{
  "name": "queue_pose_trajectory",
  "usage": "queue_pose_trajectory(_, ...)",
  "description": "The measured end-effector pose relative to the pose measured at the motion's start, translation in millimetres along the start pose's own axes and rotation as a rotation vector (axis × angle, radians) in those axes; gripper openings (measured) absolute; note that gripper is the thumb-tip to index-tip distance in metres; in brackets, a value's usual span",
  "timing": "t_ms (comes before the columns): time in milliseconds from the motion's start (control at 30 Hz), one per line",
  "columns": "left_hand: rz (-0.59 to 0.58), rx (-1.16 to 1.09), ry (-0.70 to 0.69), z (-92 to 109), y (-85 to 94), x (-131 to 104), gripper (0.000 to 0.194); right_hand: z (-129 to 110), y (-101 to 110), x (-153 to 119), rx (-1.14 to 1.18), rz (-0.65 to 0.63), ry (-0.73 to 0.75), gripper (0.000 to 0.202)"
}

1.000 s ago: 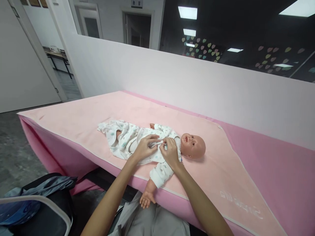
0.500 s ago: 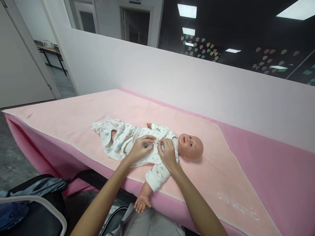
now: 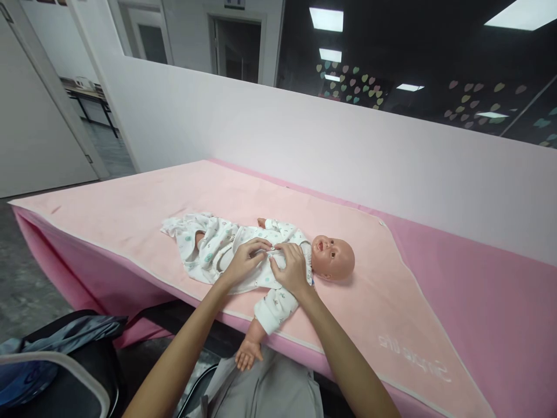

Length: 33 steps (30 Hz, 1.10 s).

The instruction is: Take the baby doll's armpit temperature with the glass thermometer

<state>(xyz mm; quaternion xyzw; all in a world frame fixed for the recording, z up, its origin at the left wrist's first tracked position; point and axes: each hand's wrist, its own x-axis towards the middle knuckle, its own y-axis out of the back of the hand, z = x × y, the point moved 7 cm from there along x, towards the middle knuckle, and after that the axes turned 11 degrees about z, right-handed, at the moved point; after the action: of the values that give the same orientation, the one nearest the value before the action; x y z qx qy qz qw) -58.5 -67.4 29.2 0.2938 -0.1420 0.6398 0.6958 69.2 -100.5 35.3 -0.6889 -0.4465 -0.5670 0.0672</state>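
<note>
A baby doll (image 3: 333,258) lies on its back, its bald head to the right. It wears a white printed baby romper (image 3: 221,238), with the leg part stretched out to the left. At the chest, my left hand (image 3: 246,260) pinches the front edge of the romper between thumb and fingers. Close beside it, my right hand (image 3: 290,268) is closed on the same edge, thumb and fingertips bent in. A small pale fastener seems to sit between my fingertips, but it is too small to make out. The doll's near arm (image 3: 250,347) hangs over the table's front edge.
The doll rests on a pink padded mat (image 3: 374,313) over a table with a darker pink cover (image 3: 478,238). A white wall (image 3: 261,128) with a dark window runs behind. At lower left stands a chair (image 3: 87,360) with blue-grey cloth on it.
Both hands stay at the romper's chest. My right hand has shifted slightly and its fingers lie flatter over the edge. The view has moved a little.
</note>
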Motion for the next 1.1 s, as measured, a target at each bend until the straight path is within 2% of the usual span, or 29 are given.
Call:
queue_pose_trajectory(133, 0.021, 0.003, 0.023, -4.1, -0.1, -0.4, 0.028, -0.1, 0.3, 0.7, -0.010, -0.003, -0.007, 0.018)
queue_pose_trajectory(300, 0.016, 0.034, -0.042, -1.2, -2.2, -0.7, 0.021, 2.3, -1.4, -0.3, -0.015, 0.017, -0.016, 0.012)
queue_pose_trajectory(433, -0.003, 0.070, -0.063, 1.7, -4.2, -5.8, 0.023, 3.2, 1.0, -2.2, -0.039, 0.040, -0.010, 0.010)
queue_pose_trajectory(500, 0.011, 0.136, -0.094, 4.9, 0.2, -10.8, 0.024, -3.9, 3.4, -1.3, -0.084, 0.031, 0.061, 0.011)
queue_pose_trajectory(567, 0.048, 0.238, -0.146, 8.9, 9.9, -16.6, 0.023, -18.7, 2.2, 0.9, -0.128, -0.010, 0.205, 0.015)
queue_pose_trajectory(633, 0.077, 0.330, -0.189, 11.0, 21.9, -22.2, 0.022, -35.3, -4.8, 3.0, -0.139, -0.082, 0.357, 0.018)
queue_pose_trajectory(700, 0.075, 0.362, -0.203, 9.7, 31.7, -26.8, 0.022, -45.8, -15.9, 5.0, -0.121, -0.154, 0.433, 0.016)
queue_pose_trajectory(800, 0.058, 0.332, -0.185, 3.9, 39.6, -31.2, 0.022, -46.1, -32.5, 6.8, -0.089, -0.213, 0.400, 0.010)
queue_pose_trajectory(867, 0.086, 0.304, -0.157, -0.3, 42.7, -32.3, 0.023, -41.0, -38.2, 5.9, -0.073, -0.213, 0.348, 0.007)
queue_pose_trajectory(967, 0.122, 0.291, -0.134, -3.6, 43.3, -32.8, 0.024, -34.9, -39.0, 3.0, -0.055, -0.200, 0.301, 0.007)
queue_pose_trajectory(1100, 0.097, 0.361, -0.168, -3.0, 38.4, -32.6, 0.022, -32.6, -37.0, 2.5, -0.064, -0.195, 0.274, 0.009)
